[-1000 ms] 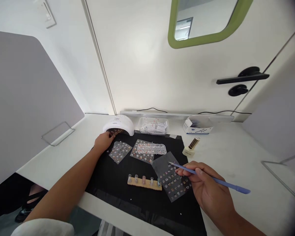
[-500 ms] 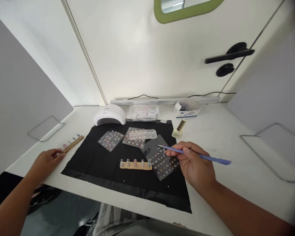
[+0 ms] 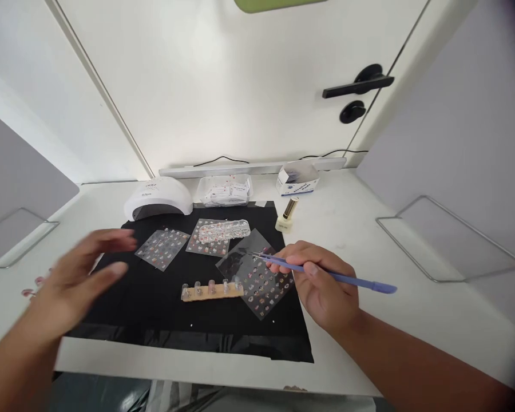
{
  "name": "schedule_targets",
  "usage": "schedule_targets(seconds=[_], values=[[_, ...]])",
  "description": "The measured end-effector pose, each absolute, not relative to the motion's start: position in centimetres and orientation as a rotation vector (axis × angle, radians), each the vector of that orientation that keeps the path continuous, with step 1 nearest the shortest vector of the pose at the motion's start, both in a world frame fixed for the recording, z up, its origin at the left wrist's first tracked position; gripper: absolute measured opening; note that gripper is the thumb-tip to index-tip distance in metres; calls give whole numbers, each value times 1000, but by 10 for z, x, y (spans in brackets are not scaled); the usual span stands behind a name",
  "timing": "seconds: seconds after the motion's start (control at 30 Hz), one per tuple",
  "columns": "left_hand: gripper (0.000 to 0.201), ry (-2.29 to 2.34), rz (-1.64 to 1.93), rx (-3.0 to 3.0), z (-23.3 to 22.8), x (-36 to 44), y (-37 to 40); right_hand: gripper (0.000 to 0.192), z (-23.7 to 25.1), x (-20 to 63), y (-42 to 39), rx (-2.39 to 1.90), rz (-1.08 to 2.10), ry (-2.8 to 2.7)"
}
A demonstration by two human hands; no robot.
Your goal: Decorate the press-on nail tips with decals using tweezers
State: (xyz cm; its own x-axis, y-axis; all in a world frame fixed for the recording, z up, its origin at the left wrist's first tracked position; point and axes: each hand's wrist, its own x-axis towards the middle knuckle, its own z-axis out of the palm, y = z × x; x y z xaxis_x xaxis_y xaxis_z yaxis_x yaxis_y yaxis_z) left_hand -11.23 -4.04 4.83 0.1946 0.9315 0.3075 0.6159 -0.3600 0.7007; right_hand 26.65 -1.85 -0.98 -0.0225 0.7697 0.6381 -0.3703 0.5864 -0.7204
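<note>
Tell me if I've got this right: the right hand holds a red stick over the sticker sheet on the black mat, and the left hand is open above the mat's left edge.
Not quite: the stick is blue, not red, as the head view shows. The right hand holds it over the sticker sheet on the black mat, and the left hand is open above the mat's left edge.

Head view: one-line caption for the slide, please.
Right hand holds a blue stick tool over a sticker sheet on a black mat; left hand, blurred and open, hovers at the mat's left.

We list, relative to the black mat [image 3: 163, 297]: a white nail lamp [image 3: 157, 197] at its far left corner, a clear box [image 3: 225, 190] beyond its far edge. A gold-capped bottle [image 3: 286, 214] stands just off its far right corner, with a white carton [image 3: 297, 181] farther back.
</note>
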Motion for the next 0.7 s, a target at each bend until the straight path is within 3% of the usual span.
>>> schedule_targets(seconds=[0.13,0.23,0.4,0.6,0.7], values=[[55,1053,767,1902,58,-4,-14,26,-10,273,-20,-335,886,-1411],[44,888,763,1727,47,32,-5,30,-8,278,-20,-305,856,-1498],[32,815,821,1543,24,47,-13,32,-6,278,-24,-325,936,-1527],[42,903,956,1597,21,51,-23,31,-6,274,-36,-399,1005,-1527],[32,841,968,1719,20,49,-24,30,-3,274,-39,-444,1044,-1521]])
